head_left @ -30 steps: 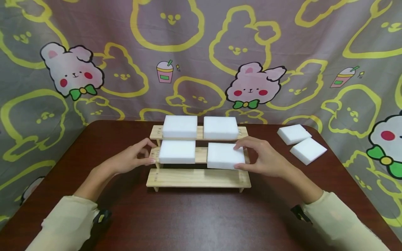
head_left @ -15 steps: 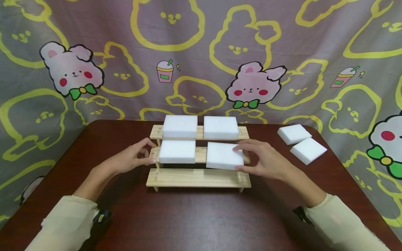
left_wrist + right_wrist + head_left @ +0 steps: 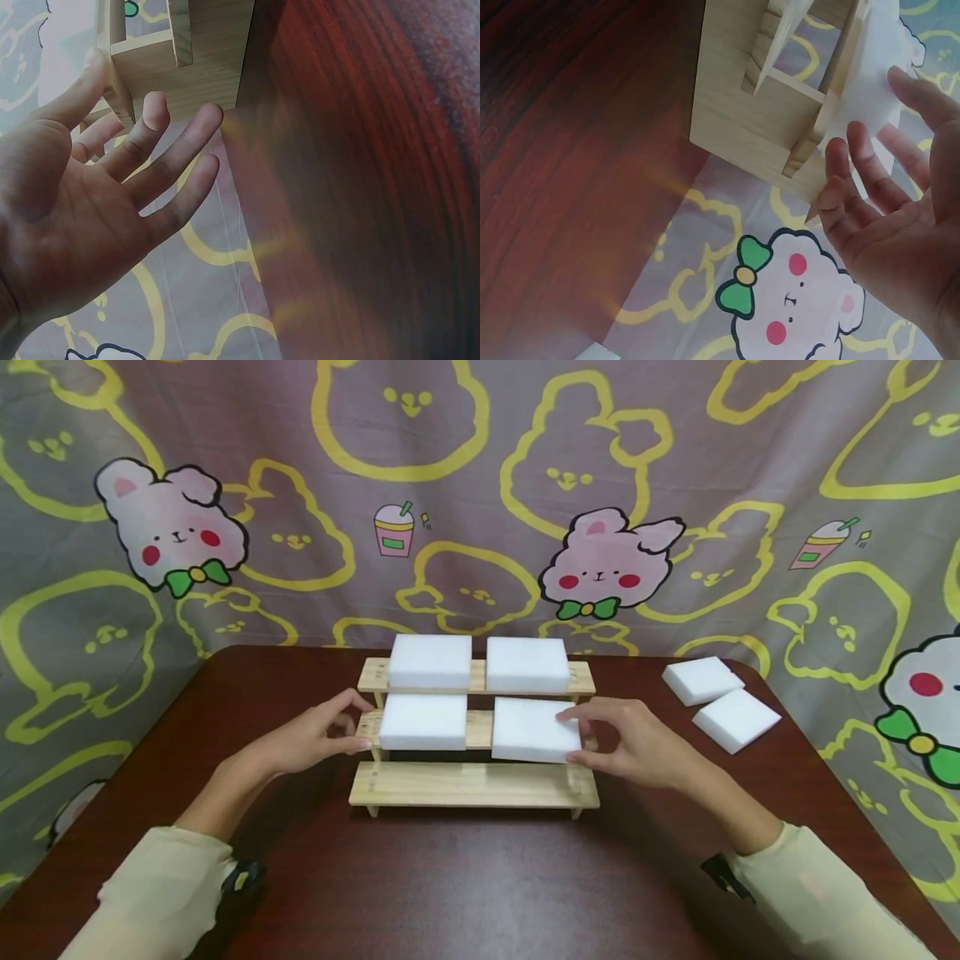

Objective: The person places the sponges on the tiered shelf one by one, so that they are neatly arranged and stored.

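Note:
A three-tier wooden display rack (image 3: 474, 785) stands on the table with white foam blocks on its upper two tiers. My right hand (image 3: 637, 739) holds the right-hand foam block (image 3: 532, 727) of the middle tier, index finger on top and thumb at its front corner. This block sits slightly askew, reaching past the tier's front edge. At the left end of the same tier, my left hand (image 3: 311, 739) grips the board between thumb and index finger, beside another foam block (image 3: 422, 721). In the left wrist view, the other fingers (image 3: 187, 150) of that hand spread loosely off the rack.
Two foam blocks, a left one (image 3: 430, 660) and a right one (image 3: 527, 662), lie on the top tier. Two loose blocks, one farther back (image 3: 697, 681) and one nearer (image 3: 737, 720), lie on the dark red table (image 3: 480, 893) at right. A patterned curtain (image 3: 465, 510) hangs behind.
The right hand has nudged the middle-tier block slightly to the left and back, its thumb now more at the block's corner. The left hand keeps its place on the rack.

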`<state>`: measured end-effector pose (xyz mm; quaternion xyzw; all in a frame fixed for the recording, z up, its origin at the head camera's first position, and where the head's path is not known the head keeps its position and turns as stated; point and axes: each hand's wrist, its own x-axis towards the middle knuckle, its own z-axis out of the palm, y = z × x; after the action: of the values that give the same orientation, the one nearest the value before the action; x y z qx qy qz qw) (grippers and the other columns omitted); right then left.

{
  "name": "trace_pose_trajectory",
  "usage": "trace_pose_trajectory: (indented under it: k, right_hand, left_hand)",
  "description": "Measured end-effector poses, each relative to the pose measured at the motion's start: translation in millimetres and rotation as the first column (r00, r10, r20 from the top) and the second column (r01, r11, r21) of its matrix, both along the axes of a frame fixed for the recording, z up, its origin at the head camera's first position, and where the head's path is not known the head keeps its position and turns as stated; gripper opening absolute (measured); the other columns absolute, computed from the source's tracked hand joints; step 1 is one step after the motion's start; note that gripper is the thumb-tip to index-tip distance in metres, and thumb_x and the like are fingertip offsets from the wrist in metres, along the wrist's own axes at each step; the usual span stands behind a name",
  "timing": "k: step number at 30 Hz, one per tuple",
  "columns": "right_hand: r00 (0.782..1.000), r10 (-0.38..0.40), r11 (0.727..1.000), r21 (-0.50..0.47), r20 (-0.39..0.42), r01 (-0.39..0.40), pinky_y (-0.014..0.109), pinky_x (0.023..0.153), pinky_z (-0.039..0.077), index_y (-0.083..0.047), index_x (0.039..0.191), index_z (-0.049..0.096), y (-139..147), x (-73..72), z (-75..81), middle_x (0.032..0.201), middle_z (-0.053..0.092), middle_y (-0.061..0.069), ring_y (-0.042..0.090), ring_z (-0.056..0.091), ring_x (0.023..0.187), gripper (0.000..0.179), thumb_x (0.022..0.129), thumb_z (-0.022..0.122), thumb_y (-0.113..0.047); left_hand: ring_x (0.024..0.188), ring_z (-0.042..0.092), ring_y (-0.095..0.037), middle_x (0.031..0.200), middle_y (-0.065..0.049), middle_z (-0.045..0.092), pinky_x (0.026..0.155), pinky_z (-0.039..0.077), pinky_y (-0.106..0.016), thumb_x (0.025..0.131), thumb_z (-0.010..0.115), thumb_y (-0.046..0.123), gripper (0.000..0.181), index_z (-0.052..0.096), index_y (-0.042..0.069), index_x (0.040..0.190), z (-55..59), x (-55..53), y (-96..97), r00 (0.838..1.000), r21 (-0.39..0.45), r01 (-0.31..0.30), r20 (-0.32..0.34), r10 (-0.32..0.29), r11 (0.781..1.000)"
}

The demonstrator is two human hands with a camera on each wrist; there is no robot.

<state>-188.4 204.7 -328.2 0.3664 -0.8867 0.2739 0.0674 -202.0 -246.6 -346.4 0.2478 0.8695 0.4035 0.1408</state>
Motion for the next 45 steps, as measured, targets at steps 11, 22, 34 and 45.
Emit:
trace_pose_trajectory:
  k: [11,22,34,45]
  right_hand:
    - [1.000,0.005,0.997,-0.072,0.010,-0.004,0.027,0.066,0.048,-0.008,0.113,0.076,-4,-5.7,-5.4,0.082,0.066,-0.007,0.017,0.060,0.076,0.032,0.083,0.088,-0.009]
    - [1.000,-0.009,0.996,-0.094,-0.007,0.008,0.033,0.065,0.049,-0.007,0.109,0.076,-6,-9.3,-8.2,0.080,0.066,-0.008,0.014,0.059,0.074,0.029,0.082,0.088,-0.006]
    - [0.999,0.001,0.994,-0.113,-0.033,-0.005,0.032,0.066,0.050,-0.008,0.109,0.076,-1,-9.2,-8.1,0.081,0.067,-0.009,0.014,0.061,0.073,0.031,0.080,0.089,-0.007]
    - [0.975,-0.201,0.977,-0.095,-0.091,0.193,0.030,0.068,0.050,-0.010,0.111,0.075,39,-8.1,8.8,0.080,0.069,-0.008,0.018,0.061,0.074,0.033,0.081,0.089,-0.007]
  left_hand:
    - [0.079,0.061,-0.031,0.077,-0.012,0.063,0.073,0.048,-0.031,0.100,0.070,0.008,0.045,0.041,-0.006,0.132,0.5,0.6,-0.8,1.000,-0.003,-0.004,0.004,0.004,1.000]
    - [0.078,0.060,-0.030,0.075,-0.008,0.059,0.072,0.046,-0.030,0.100,0.071,0.010,0.047,0.042,-0.005,0.133,1.2,0.5,-0.4,1.000,-0.006,-0.007,0.011,0.007,1.000]
    - [0.078,0.061,-0.030,0.074,-0.010,0.059,0.073,0.047,-0.030,0.099,0.071,0.009,0.046,0.042,-0.005,0.132,-0.4,-0.2,-1.1,1.000,-0.001,0.001,-0.001,-0.001,1.000]
    - [0.076,0.060,-0.030,0.074,-0.010,0.059,0.071,0.047,-0.030,0.099,0.071,0.009,0.047,0.041,-0.006,0.132,-0.7,0.0,-0.6,1.000,0.007,-0.003,0.009,0.003,1.000]
